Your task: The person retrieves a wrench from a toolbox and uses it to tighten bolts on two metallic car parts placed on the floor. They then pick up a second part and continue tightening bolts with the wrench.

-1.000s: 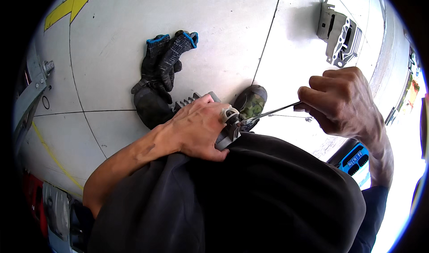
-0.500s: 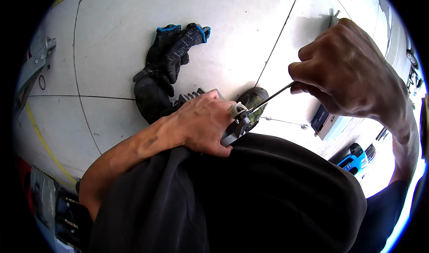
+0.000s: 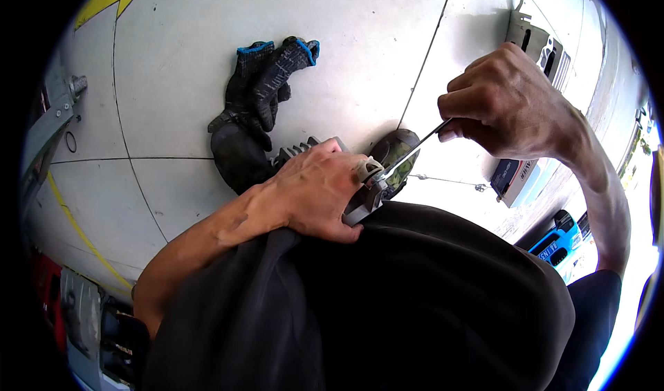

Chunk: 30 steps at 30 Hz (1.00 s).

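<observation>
My left hand is wrapped over a grey metal part with fins, its thumb along the near side. Much of that part lies hidden under the palm. Beyond the fingers its bracket-like end sticks out, with a pale fitting beside it. My right hand, closed and raised at the right, grips a thin metal rod-like tool. The tool slants down left, and its far tip meets the bracket end. Its handle end is hidden in my fist, so its exact kind does not show.
Dark work gloves with blue cuffs lie on the pale floor by my black shoe tip. My other, camouflage-patterned shoe is behind the tool. A box and a slotted metal piece stand right. Metal framework is far left.
My right fist has shifted slightly left, still gripping the tool, which now catches more light. The left hand keeps its hold on the finned part. The view has shifted a little.
</observation>
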Each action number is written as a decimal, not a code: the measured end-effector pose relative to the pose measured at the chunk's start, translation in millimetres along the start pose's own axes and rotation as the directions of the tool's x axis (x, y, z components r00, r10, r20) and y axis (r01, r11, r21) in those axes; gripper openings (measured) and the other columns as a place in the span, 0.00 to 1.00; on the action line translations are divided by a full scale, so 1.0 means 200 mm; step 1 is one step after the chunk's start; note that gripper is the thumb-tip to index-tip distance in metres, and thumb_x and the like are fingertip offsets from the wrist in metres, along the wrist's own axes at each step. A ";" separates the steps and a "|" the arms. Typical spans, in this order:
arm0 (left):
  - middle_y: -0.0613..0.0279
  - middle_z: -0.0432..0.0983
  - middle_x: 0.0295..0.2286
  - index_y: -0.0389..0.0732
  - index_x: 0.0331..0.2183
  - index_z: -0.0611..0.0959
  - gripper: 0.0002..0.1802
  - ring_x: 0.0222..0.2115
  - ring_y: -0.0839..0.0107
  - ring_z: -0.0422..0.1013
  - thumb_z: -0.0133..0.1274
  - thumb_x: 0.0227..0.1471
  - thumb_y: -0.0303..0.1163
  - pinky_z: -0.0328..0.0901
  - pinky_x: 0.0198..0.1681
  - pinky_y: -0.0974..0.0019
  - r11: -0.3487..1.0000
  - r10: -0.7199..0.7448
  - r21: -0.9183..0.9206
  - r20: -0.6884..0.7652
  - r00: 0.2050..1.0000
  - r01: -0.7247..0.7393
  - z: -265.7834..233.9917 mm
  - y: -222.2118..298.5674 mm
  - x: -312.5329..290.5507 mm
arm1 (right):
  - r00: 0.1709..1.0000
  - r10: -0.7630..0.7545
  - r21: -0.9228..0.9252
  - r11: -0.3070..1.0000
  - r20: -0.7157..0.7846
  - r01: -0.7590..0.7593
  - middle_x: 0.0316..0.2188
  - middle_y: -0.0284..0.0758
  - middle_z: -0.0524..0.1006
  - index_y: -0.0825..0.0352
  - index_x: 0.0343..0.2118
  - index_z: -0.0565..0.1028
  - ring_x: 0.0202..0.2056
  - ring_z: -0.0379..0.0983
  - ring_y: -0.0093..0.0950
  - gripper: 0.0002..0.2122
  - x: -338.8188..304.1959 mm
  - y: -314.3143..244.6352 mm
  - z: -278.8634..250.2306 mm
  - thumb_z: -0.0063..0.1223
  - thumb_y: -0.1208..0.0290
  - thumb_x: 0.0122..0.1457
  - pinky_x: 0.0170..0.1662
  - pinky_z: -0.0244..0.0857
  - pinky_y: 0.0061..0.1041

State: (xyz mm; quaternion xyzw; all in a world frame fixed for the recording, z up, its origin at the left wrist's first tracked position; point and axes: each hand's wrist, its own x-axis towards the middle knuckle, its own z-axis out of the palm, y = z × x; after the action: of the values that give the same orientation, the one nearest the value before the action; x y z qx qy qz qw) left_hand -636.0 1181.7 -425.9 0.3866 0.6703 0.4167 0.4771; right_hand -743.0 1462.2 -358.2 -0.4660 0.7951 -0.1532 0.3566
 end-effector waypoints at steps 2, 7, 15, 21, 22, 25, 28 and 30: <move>0.57 0.76 0.37 0.40 0.33 0.82 0.27 0.39 0.55 0.72 0.68 0.37 0.51 0.65 0.50 0.56 0.997 0.047 0.060 -0.084 0.995 -0.042 0.00 -0.02 -0.01 | 0.995 0.082 0.285 0.956 -0.055 -0.063 0.13 0.26 0.73 0.62 0.23 0.81 0.14 0.63 0.18 0.15 -0.08 0.07 0.19 0.64 0.58 0.64 0.20 0.54 0.26; 0.57 0.76 0.40 0.39 0.35 0.82 0.29 0.43 0.53 0.70 0.70 0.36 0.49 0.66 0.51 0.57 0.998 0.031 -0.047 -0.113 0.993 -0.037 0.00 -0.03 -0.07 | 0.962 0.271 0.930 0.362 -0.035 -0.068 0.26 0.34 0.72 0.68 0.34 0.74 0.30 0.68 0.26 0.26 -0.07 -0.27 1.03 0.46 0.43 0.71 0.35 0.63 0.33; 0.53 0.75 0.39 0.37 0.39 0.81 0.33 0.41 0.51 0.69 0.70 0.36 0.52 0.67 0.48 0.54 1.000 0.028 0.001 -0.155 0.987 -0.028 -0.01 -0.02 -0.06 | 0.915 0.403 0.992 0.111 0.014 -0.065 0.26 0.28 0.68 0.67 0.33 0.74 0.31 0.64 0.21 0.29 -0.04 -0.39 1.13 0.40 0.40 0.73 0.36 0.60 0.28; 0.51 0.76 0.39 0.36 0.39 0.81 0.35 0.40 0.50 0.70 0.68 0.37 0.55 0.66 0.48 0.52 0.999 0.027 0.030 -0.153 0.988 -0.022 0.04 -0.03 -0.06 | 0.848 0.525 0.997 -0.061 0.070 -0.045 0.26 0.27 0.70 0.66 0.30 0.73 0.31 0.64 0.21 0.29 0.00 -0.51 1.20 0.42 0.39 0.72 0.36 0.60 0.26; 0.49 0.77 0.39 0.36 0.37 0.81 0.34 0.40 0.49 0.70 0.68 0.38 0.56 0.66 0.49 0.52 0.994 0.099 0.064 -0.232 0.968 -0.086 0.07 -0.07 -0.08 | 0.851 0.520 0.995 -0.098 0.071 -0.023 0.26 0.27 0.71 0.66 0.31 0.74 0.32 0.64 0.21 0.29 0.00 -0.51 1.20 0.43 0.40 0.72 0.37 0.60 0.26; 0.50 0.77 0.34 0.35 0.34 0.81 0.33 0.36 0.50 0.72 0.65 0.41 0.57 0.67 0.46 0.52 0.997 0.062 0.059 -0.238 0.969 -0.049 0.02 -0.07 -0.07 | 0.822 0.569 0.999 -0.039 0.009 0.016 0.27 0.27 0.71 0.66 0.34 0.75 0.33 0.64 0.21 0.26 -0.01 -0.48 1.14 0.46 0.42 0.72 0.38 0.61 0.28; 0.48 0.78 0.38 0.35 0.37 0.83 0.34 0.42 0.47 0.72 0.67 0.40 0.57 0.68 0.51 0.51 0.997 -0.071 -0.023 -0.194 0.978 0.068 0.00 -0.07 -0.05 | 0.764 0.642 0.997 -0.006 0.058 -0.071 0.27 0.28 0.72 0.67 0.35 0.76 0.34 0.65 0.22 0.26 0.04 -0.51 1.12 0.46 0.43 0.72 0.41 0.61 0.29; 0.48 0.78 0.36 0.36 0.36 0.84 0.33 0.42 0.48 0.72 0.67 0.40 0.57 0.69 0.49 0.51 0.994 -0.112 -0.013 -0.221 0.969 0.112 0.00 -0.08 -0.05 | 0.773 0.617 0.989 -0.074 0.145 -0.127 0.25 0.29 0.70 0.68 0.33 0.74 0.33 0.65 0.24 0.26 0.08 -0.48 1.02 0.46 0.45 0.73 0.40 0.60 0.30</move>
State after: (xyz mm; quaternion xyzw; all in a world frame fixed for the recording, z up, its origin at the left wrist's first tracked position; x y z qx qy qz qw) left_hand -636.4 1166.7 -437.9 0.2992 0.7400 0.4296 0.4223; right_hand -541.6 1416.9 -452.1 0.1888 0.6147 -0.6212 0.4479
